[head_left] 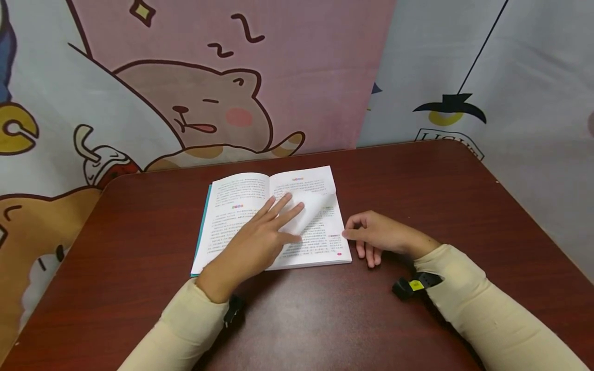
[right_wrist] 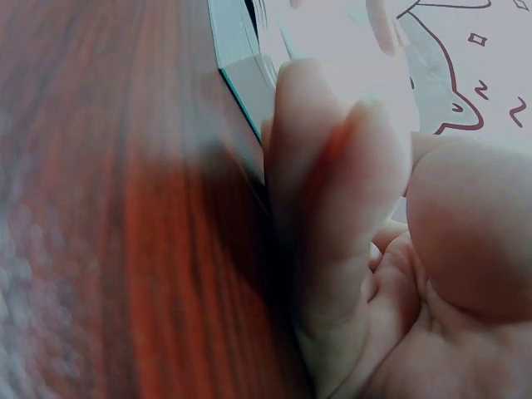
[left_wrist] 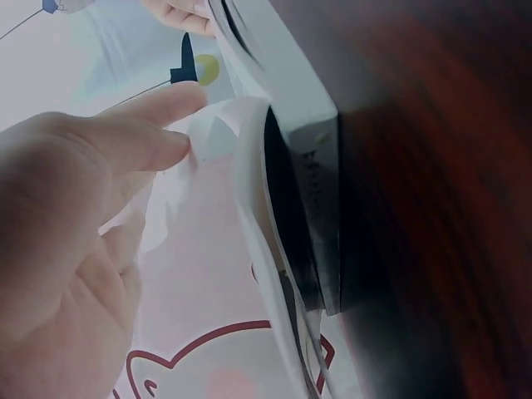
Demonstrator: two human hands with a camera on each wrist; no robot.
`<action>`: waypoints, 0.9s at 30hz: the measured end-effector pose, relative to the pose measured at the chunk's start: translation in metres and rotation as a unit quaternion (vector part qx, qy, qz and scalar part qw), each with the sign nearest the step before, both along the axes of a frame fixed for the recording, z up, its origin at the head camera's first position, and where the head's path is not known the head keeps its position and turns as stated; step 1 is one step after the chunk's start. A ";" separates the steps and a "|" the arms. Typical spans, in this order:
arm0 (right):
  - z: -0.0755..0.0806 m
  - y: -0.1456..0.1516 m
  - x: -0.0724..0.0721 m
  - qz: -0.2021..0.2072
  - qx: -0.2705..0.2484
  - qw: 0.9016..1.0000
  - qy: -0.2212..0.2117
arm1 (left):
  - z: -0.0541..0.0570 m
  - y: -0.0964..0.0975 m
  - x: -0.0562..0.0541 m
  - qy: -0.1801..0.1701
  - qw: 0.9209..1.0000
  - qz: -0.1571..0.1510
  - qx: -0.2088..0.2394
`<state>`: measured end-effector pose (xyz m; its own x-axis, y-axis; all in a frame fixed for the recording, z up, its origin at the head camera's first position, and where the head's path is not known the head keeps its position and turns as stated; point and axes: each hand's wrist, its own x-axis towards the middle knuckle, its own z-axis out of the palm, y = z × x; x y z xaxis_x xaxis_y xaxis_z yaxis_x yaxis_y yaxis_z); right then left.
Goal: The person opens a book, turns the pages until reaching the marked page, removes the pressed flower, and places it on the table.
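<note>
An open book (head_left: 223, 242) with printed white pages and a teal cover edge lies on the table. Over its middle, my left hand (head_left: 260, 239) has its fingers spread and touches a half-turned page (head_left: 308, 208), which curls up off the right side. That lifted page (left_wrist: 249, 174) bends beside the fingers in the left wrist view. At the book's right edge is my right hand (head_left: 378, 234), fingers loosely bent, with thumb and index tips at the page margin. In the right wrist view its fingers (right_wrist: 341, 191) hide part of the book's corner (right_wrist: 241, 75).
The dark red-brown table (head_left: 301, 319) extends around the book, with rounded far corners. Behind it hangs a cloth (head_left: 315, 77) printed with cartoon animals. A black strap device (head_left: 417, 284) is on my right wrist, and another (head_left: 233, 309) on my left.
</note>
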<state>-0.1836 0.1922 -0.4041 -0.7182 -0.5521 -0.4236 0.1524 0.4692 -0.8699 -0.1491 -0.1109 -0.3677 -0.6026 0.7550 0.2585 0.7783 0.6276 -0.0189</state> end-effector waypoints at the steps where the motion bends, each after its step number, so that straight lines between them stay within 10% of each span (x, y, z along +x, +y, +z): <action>1: 0.000 0.000 0.000 0.000 0.000 1.000 0.000 | 0.000 0.000 0.000 -0.001 1.000 0.001 -0.002; 27: -0.004 0.000 -0.001 -0.001 0.005 1.000 -0.002 | -0.007 -0.007 -0.004 -0.039 0.997 0.060 0.033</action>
